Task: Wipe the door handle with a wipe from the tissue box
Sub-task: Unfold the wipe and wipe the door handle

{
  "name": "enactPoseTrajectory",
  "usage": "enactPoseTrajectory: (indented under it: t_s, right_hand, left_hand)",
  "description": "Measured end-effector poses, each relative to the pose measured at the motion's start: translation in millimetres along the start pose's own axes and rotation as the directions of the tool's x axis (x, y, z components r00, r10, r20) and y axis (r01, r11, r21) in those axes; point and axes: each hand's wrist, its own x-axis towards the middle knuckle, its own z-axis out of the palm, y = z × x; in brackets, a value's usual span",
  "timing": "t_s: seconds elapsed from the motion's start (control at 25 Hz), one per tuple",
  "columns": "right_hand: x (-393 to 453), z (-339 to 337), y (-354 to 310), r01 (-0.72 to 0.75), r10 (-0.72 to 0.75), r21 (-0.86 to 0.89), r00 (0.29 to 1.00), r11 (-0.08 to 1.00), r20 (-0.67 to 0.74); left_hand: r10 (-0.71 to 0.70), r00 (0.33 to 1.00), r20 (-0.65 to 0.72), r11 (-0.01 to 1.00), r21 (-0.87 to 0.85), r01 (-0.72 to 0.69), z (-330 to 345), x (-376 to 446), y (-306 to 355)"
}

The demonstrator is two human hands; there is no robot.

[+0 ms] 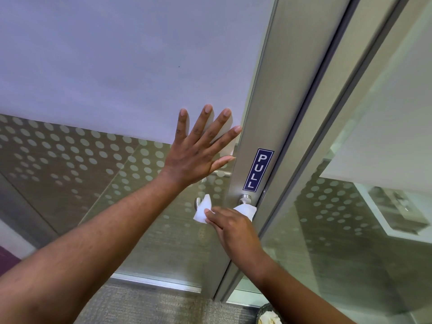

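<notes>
My left hand (198,148) lies flat, fingers spread wide, on the frosted glass door (105,66). My right hand (231,226) grips a white wipe (202,210) wrapped over the metal door handle (244,199), just below the blue PULL sign (257,170) on the aluminium frame (280,90). Dotted film covers the lower glass. Grey carpet (145,305) lies below.

Left hand (198,150) flat against the door glass (105,66), fingers spread, just left of the door's metal stile (275,94). Below it, right hand (233,228) wrapped over the wipe (201,210) on the door handle (245,199), at the stile's lower part. PULL sign (258,170) on the stile, directly above the handle. Basket (268,315) on the floor, by the door's foot.
</notes>
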Motion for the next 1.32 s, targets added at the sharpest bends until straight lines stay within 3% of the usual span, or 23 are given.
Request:
enactPoseTrajectory:
  t_s: [0.16,0.4,0.72,0.96,1.2,1.32]
  right_hand:
    - [-15.4,-16.3,23.6,0.050,-0.051,-0.028,0.997,0.998,-0.051]
    - [7.0,-0.1,0.2,0.018,-0.017,-0.013,0.996,1.000,0.084]
    - [-22.6,-12.5,18.6,0.006,-0.006,0.007,0.996,1.000,-0.092]
    - [3.1,2.4,-2.5,-0.056,0.059,-0.043,0.996,0.998,0.073]
    - [-27.9,2.8,11.6,-0.044,0.062,0.110,0.985,0.993,-0.164]
    - [-43.4,3.9,8.3,-0.240,0.298,0.257,0.930,0.936,-0.214]
  left_hand:
    - [0.001,1.000,0.000,1.000,0.008,-0.001,0.3,0.7,1.0]
    - [0.001,1.000,-0.001,1.000,0.010,-0.001,2.6,-1.8,-0.5]
    - [0.003,1.000,0.013,1.000,-0.009,-0.003,2.3,-1.2,0.4]
    - [-0.009,0.999,0.036,1.000,-0.015,0.009,0.1,0.1,0.5]
    - [-0.009,0.999,0.043,1.000,-0.017,0.010,-0.7,0.9,0.8]
    - [-0.020,0.998,0.051,0.999,-0.024,0.022,-2.6,1.5,2.3]
